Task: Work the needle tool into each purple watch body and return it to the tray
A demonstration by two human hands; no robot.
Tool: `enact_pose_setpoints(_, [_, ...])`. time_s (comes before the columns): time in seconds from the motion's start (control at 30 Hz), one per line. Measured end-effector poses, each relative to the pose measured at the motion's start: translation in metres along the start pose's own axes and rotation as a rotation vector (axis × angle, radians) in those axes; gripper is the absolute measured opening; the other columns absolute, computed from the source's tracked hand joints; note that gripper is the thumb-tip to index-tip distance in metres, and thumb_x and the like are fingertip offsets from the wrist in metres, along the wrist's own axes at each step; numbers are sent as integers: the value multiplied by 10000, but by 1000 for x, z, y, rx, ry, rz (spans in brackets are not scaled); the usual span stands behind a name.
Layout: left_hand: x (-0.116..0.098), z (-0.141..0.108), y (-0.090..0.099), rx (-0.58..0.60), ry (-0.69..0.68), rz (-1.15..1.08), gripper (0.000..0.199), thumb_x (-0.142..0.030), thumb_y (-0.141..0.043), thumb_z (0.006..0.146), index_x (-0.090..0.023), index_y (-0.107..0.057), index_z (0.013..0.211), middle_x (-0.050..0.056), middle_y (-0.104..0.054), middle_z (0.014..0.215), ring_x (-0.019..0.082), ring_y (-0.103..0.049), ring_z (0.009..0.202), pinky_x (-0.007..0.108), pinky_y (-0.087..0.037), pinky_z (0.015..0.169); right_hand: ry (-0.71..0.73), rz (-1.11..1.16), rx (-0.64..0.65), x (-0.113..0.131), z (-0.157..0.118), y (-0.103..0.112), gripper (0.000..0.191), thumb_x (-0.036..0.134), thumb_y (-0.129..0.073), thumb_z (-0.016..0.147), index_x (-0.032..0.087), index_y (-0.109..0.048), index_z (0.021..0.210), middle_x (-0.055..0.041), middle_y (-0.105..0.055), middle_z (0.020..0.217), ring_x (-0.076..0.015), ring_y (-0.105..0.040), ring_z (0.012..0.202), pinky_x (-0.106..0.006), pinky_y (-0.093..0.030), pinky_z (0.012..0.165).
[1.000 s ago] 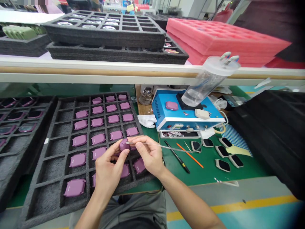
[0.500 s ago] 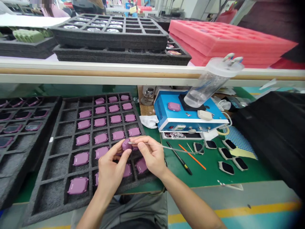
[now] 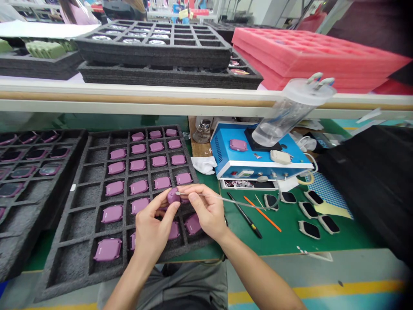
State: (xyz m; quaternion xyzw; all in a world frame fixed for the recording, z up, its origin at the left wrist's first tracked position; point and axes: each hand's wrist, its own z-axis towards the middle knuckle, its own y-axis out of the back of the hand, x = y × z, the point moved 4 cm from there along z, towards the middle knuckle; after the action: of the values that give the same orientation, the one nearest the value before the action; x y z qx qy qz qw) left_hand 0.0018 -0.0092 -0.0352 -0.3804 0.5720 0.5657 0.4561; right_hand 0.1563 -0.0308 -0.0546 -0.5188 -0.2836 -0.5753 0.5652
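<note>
My left hand [image 3: 151, 226] pinches a small purple watch case [image 3: 172, 196] between thumb and fingers, tilted on its edge. My right hand [image 3: 208, 213] grips the end of a thin clear tube [image 3: 234, 201], whose tip meets the case or lies very close to it. The tube runs off to the right, looping near the blue box. Both hands hover over the near right part of a black foam tray [image 3: 66, 285], where rows of purple watch cases [image 3: 112, 214] lie in the compartments. Fingers hide part of the held case.
A blue control box [image 3: 222, 148] carries a tilted clear cylinder [image 3: 274, 125], a purple case and a pale case. Right of my hands lie a black pen [image 3: 245, 215], an orange stick [image 3: 263, 214] and several pale watches [image 3: 309, 230]. A shelf edge [image 3: 129, 101] with foam trays crosses ahead.
The view has shifted slightly, so the scene sits a little further right. Both hands keep the same hold, with the tube tip still at the purple watch case.
</note>
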Motion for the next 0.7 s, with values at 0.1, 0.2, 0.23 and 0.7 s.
enact_pose_setpoints(0.1, [-1, 0, 0, -2, -11, -3, 396, -378, -770, 828, -184, -790, 1173, 75, -835, 1081, 250, -811, 885, 326, -669, 739, -12, -12, 0, 0, 0, 0, 209, 412, -646, 986, 230, -745, 966, -78, -804, 1040, -209, -780, 998, -358, -659, 905])
enact_pose_setpoints(0.2, [-1, -1, 1, -6, -21, 2, 399, -376, -765, 832, -177, -788, 1178, 76, -835, 1081, 244, -810, 876, 319, -664, 736, -8, -8, 3, 0, 1, 0, 203, 406, -646, 988, 231, -748, 969, -72, -804, 1040, -202, -781, 988, -349, -658, 904])
enact_pose_setpoints(0.23, [-1, -1, 2, -8, -23, 8, 398, -377, -764, 833, -177, -789, 1177, 75, -836, 1074, 241, -809, 867, 317, -662, 730, -5, -2, 4, 0, 0, 0, 193, 395, -646, 989, 233, -750, 968, -70, -804, 1039, -200, -781, 992, -345, -657, 906])
enact_pose_setpoints(0.7, [-13, -5, 32, 4, -163, 400, 373, -340, -668, 923, -228, -724, 1274, 61, -833, 1061, 246, -804, 911, 328, -639, 811, 22, -14, -12, 4, -10, 2, 165, 331, -646, 994, 226, -771, 971, -74, -816, 1024, -210, -796, 984, -346, -687, 860])
